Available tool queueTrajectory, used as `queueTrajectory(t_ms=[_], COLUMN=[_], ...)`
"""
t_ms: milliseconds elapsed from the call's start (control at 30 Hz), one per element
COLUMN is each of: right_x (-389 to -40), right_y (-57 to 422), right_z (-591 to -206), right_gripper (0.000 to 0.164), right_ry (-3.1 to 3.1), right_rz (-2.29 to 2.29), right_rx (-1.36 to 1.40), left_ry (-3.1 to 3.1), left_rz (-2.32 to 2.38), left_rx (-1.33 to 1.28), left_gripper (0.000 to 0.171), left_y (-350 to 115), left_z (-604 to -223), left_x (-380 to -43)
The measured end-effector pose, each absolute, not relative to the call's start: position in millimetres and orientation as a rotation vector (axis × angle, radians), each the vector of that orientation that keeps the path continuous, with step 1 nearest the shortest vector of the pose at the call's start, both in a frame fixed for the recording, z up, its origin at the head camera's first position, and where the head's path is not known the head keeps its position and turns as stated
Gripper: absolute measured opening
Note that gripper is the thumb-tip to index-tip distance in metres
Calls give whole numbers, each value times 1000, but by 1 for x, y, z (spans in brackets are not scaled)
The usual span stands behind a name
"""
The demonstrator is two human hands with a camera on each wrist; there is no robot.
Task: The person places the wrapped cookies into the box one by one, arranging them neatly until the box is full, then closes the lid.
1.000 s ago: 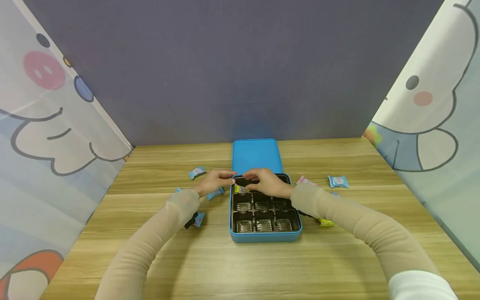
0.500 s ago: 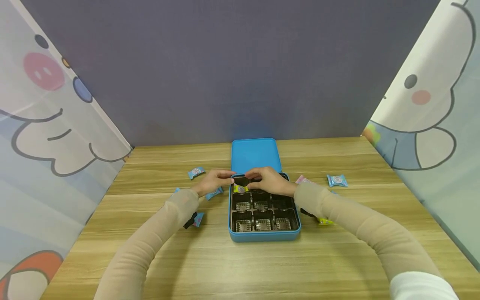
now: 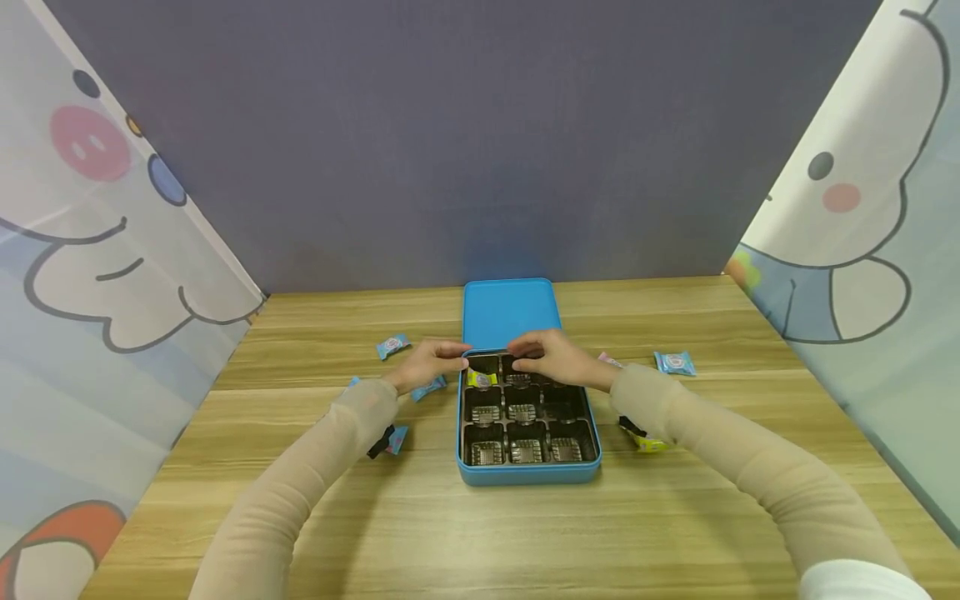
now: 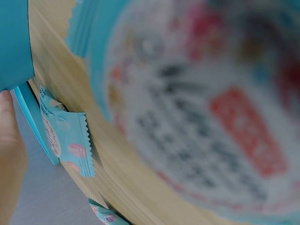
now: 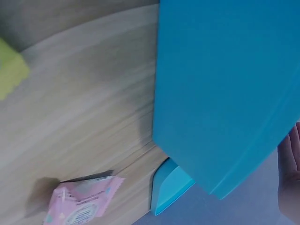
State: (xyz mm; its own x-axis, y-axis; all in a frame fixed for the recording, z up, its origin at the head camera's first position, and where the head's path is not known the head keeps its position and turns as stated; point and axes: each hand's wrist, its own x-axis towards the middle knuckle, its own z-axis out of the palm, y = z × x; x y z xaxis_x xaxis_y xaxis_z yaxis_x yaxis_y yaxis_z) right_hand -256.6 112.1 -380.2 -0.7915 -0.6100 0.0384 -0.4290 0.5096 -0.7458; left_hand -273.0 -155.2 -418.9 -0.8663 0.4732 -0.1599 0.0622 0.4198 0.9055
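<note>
On the wooden table [image 3: 480, 542] sits the blue box [image 3: 528, 474], its lid [image 3: 512, 312] lying back behind it. The right hand [image 3: 558, 358] has shifted rightward, thumb and fingers apart with nothing visible between; the left hand [image 3: 424, 365] touches the rear-left rim with loosely parted fingers. The yellow candy [image 3: 482, 379] lies uncovered in the back-left compartment [image 3: 483, 364], so its placing looks finished.

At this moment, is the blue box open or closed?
Open. The lid is behind the box, not over it, and compartments of the black tray show, with a yellow packet in the back left one.
</note>
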Motion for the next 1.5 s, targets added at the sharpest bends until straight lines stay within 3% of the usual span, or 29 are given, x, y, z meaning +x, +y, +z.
queueTrajectory(t_ms=[900,1500], right_x=[-258,-261], right_y=[167,204], right_z=[-361,-368], right_gripper=[41,36], right_ry=[2558,2667], right_rz=[-1193,-1147], right_rx=[-821,-736], left_ry=[2282,2295], left_rz=[1451,1434], left_rx=[468,491], left_gripper=[48,49], left_y=[-156,-155], left_z=[-414,-416], left_x=[-269,-269])
